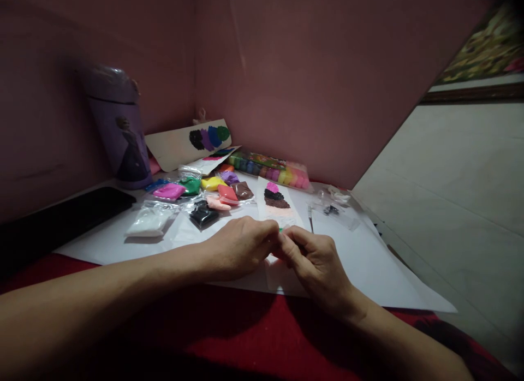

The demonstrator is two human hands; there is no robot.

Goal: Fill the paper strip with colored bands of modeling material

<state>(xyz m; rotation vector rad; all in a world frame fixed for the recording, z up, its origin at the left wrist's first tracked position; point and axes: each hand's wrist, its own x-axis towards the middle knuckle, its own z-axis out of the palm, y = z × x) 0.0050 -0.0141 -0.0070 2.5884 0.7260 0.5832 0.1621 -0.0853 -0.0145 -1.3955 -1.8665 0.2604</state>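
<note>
Where left hand [241,244] and right hand [315,261] meet fingertips, I note both pinched on a green clay bit [280,228], mostly hidden; paper strip [278,206] at 12 o'clock.

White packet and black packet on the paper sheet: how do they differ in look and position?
The white packet lies furthest left, apart from the others; the black packet sits against the cluster of coloured packets. The white packet looks larger and flatter, the black packet smaller and lumpier. The black packet lies nearer the left hand than the white packet does. Both are clear wrapped clay lumps resting on the paper sheet, untouched by either hand.
</note>
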